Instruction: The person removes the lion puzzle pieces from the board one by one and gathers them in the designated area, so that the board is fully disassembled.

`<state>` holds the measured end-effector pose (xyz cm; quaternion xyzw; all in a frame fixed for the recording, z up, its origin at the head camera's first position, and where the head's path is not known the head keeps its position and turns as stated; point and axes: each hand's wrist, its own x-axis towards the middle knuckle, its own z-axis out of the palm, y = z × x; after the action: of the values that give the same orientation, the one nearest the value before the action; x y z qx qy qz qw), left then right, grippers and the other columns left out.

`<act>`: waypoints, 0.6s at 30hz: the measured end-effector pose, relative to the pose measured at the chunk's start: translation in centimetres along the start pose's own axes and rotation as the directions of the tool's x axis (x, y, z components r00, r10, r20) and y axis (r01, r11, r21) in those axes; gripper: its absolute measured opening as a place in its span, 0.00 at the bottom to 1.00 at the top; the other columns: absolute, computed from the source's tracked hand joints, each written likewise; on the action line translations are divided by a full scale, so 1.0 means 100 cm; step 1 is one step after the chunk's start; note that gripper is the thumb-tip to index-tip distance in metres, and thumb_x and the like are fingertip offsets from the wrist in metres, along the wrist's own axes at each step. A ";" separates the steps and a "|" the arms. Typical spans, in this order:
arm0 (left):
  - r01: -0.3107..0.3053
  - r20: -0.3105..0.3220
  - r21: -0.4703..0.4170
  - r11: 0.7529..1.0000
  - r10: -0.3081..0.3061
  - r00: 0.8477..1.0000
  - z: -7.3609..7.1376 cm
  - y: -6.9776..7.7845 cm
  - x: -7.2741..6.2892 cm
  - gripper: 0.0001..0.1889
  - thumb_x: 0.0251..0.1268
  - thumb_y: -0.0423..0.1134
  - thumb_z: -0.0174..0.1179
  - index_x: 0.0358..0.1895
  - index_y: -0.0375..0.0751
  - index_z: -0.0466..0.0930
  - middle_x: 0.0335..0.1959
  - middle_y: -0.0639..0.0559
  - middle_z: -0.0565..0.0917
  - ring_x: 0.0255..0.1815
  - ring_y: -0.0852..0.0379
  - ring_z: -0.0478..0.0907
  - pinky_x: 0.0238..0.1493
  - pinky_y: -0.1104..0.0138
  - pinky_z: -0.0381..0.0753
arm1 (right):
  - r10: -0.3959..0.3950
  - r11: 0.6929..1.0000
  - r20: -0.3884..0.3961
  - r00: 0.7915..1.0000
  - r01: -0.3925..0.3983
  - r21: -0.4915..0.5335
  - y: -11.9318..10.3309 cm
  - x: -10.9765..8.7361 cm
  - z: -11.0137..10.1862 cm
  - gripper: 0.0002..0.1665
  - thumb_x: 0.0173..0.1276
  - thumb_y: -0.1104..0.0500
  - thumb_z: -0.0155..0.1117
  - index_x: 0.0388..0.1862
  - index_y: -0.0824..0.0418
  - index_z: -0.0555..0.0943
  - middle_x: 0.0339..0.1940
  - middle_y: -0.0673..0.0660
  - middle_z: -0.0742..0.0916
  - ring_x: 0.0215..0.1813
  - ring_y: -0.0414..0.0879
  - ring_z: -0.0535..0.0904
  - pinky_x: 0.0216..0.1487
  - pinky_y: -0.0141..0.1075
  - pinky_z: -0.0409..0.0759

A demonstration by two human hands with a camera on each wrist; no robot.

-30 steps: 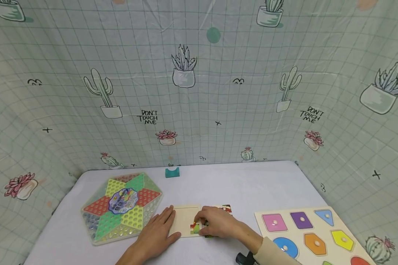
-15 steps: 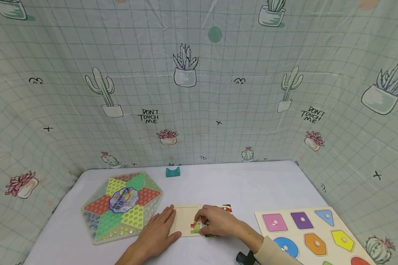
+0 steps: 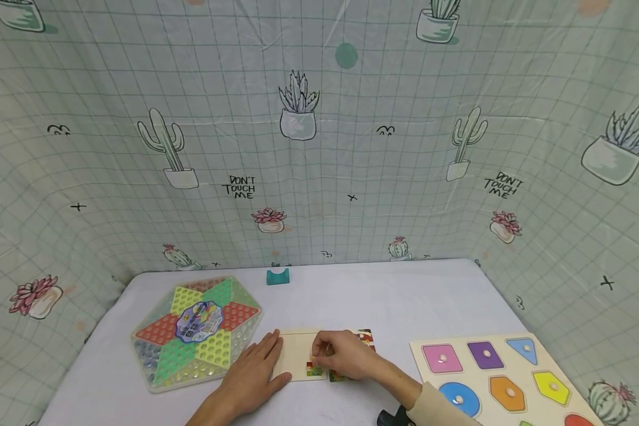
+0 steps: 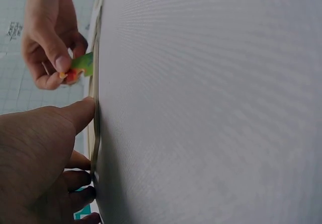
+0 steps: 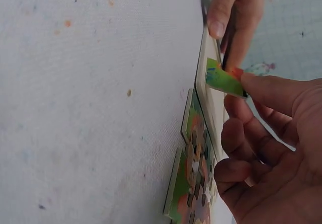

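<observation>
My right hand [image 3: 346,355] pinches a green and red jigsaw piece [image 5: 225,80] between thumb and fingers. The piece is tilted, its lower edge at the surface of a pale wooden puzzle tray [image 3: 293,355]; whether it touches cannot be told. My left hand [image 3: 255,367] rests with extended fingers along the tray's left side, the thumb at its near edge. To the right of the tray, partly under my right hand, lie several more jigsaw pieces [image 5: 193,118], green and red, grouped together.
A hexagonal Chinese checkers board [image 3: 213,349] lies to the left. At the right is a wooden shape board [image 3: 474,361] with knobbed shapes. A teal block [image 3: 278,277] stands at the back, and a black object [image 3: 391,418] lies by the right sleeve.
My right hand has shifted slightly, and the piece in its fingers now tilts up from the tray. My left hand stays in place.
</observation>
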<state>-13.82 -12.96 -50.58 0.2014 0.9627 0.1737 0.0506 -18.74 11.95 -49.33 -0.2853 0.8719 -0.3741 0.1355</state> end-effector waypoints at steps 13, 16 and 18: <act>-0.002 -0.009 -0.006 1.000 0.002 1.000 -0.001 0.002 -0.001 0.41 0.70 0.58 0.59 0.74 0.30 0.64 0.78 0.39 0.61 0.79 0.40 0.58 0.73 0.43 0.60 | 0.073 0.985 0.031 0.997 -0.077 0.156 0.018 -0.022 -0.038 0.06 0.67 0.54 0.71 0.35 0.52 0.82 0.28 0.46 0.83 0.29 0.36 0.75 0.31 0.29 0.74; 0.007 -0.002 -0.003 1.000 -0.007 1.000 0.000 0.002 0.000 0.41 0.70 0.59 0.58 0.74 0.31 0.64 0.79 0.39 0.61 0.79 0.41 0.57 0.73 0.43 0.60 | 0.102 0.977 0.040 0.994 -0.107 0.186 0.027 -0.031 -0.048 0.06 0.67 0.56 0.71 0.36 0.56 0.82 0.28 0.48 0.84 0.27 0.37 0.74 0.28 0.29 0.74; 0.012 0.002 0.002 1.000 -0.012 1.000 0.000 0.002 0.000 0.41 0.70 0.59 0.58 0.75 0.31 0.63 0.79 0.40 0.60 0.79 0.41 0.57 0.74 0.43 0.59 | 0.120 0.972 0.048 0.992 -0.127 0.200 0.032 -0.037 -0.055 0.06 0.66 0.57 0.71 0.36 0.58 0.82 0.28 0.49 0.84 0.27 0.38 0.74 0.27 0.30 0.74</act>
<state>-13.77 -12.80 -50.55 0.1960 0.9640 0.1721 0.0524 -19.50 19.15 -47.82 -0.2219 0.8429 -0.4466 0.2022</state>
